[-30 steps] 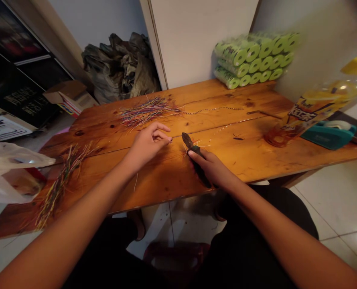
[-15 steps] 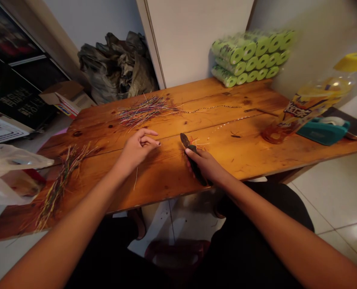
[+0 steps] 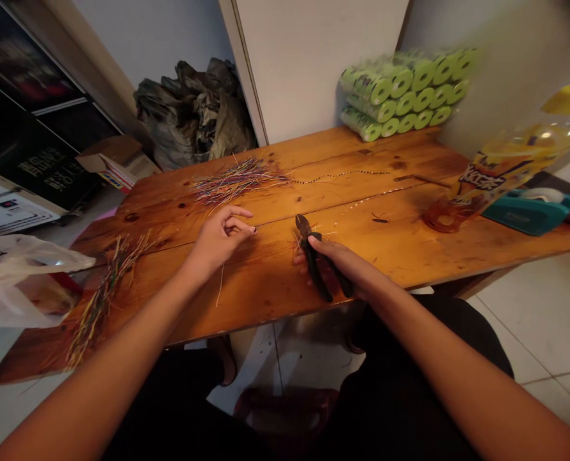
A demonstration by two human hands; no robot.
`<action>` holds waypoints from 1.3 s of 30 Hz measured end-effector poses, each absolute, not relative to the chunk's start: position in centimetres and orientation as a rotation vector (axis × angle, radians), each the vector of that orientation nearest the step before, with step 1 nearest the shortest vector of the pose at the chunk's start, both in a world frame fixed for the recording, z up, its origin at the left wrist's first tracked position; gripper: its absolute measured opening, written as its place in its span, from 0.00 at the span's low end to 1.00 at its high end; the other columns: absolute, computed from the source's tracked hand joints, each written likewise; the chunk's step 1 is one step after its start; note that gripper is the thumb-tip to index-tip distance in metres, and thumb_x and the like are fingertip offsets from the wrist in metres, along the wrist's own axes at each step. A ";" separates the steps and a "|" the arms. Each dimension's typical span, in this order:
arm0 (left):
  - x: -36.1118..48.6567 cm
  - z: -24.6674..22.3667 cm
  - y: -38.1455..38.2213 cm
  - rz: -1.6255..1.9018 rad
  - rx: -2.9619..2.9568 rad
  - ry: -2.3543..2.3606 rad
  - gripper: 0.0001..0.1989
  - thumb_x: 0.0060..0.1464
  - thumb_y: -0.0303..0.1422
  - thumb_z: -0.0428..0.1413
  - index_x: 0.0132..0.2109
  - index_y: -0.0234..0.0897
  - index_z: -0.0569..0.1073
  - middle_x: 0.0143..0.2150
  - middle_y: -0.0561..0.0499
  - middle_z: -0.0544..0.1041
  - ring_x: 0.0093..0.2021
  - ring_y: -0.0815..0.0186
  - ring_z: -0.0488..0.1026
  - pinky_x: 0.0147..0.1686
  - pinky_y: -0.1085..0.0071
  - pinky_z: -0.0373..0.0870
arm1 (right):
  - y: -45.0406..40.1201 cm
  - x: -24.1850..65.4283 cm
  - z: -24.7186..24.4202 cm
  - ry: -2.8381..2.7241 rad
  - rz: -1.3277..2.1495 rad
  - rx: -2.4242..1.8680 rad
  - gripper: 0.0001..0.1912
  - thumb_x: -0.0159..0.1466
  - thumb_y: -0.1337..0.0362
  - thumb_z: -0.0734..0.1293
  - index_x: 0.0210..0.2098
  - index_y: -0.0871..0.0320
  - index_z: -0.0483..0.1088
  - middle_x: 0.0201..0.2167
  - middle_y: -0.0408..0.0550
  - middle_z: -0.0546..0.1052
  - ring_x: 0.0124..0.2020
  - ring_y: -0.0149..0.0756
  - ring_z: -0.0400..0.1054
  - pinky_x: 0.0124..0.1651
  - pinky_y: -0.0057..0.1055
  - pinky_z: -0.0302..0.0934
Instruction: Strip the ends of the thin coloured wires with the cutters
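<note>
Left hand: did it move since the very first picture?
Yes: the left hand has moved left, judged against the far wire pile.

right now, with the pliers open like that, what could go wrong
The pliers stand parted in the right hand, so the left hand might get nipped if it strays between the jaws. The loose wire snips beside them could prick a finger or scatter. The drink bottle, farther right, might tip if knocked.
</note>
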State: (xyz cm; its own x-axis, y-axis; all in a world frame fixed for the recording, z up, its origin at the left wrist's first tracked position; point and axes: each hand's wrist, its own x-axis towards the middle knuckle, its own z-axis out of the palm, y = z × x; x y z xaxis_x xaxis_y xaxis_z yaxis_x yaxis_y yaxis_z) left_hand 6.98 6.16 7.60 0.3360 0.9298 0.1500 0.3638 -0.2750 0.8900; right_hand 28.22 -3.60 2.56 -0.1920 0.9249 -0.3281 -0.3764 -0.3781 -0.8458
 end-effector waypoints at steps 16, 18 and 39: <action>7.0 7.9 4.3 0.795 1.689 1.044 0.16 0.39 0.34 0.63 0.38 0.36 0.70 0.25 0.55 0.76 0.29 0.68 0.73 0.36 0.72 0.65 | -3.2 28.5 3.5 -0.432 1.833 -0.330 0.15 0.64 0.64 0.56 0.48 0.59 0.67 0.50 0.49 0.73 0.34 0.31 0.71 0.41 0.30 0.67; 6.9 7.8 4.3 0.791 1.691 1.049 0.17 0.39 0.35 0.64 0.38 0.36 0.70 0.25 0.55 0.76 0.29 0.68 0.73 0.36 0.72 0.65 | -3.2 28.5 3.3 -0.413 1.815 -0.346 0.14 0.64 0.65 0.57 0.47 0.60 0.68 0.49 0.50 0.74 0.36 0.32 0.72 0.43 0.31 0.67; 6.7 7.0 3.7 0.735 1.785 1.077 0.14 0.42 0.35 0.62 0.37 0.37 0.70 0.24 0.56 0.73 0.27 0.70 0.70 0.31 0.72 0.62 | -2.7 28.5 3.9 -0.262 1.634 -0.564 0.12 0.58 0.72 0.59 0.39 0.66 0.70 0.30 0.53 0.78 0.34 0.36 0.74 0.45 0.29 0.69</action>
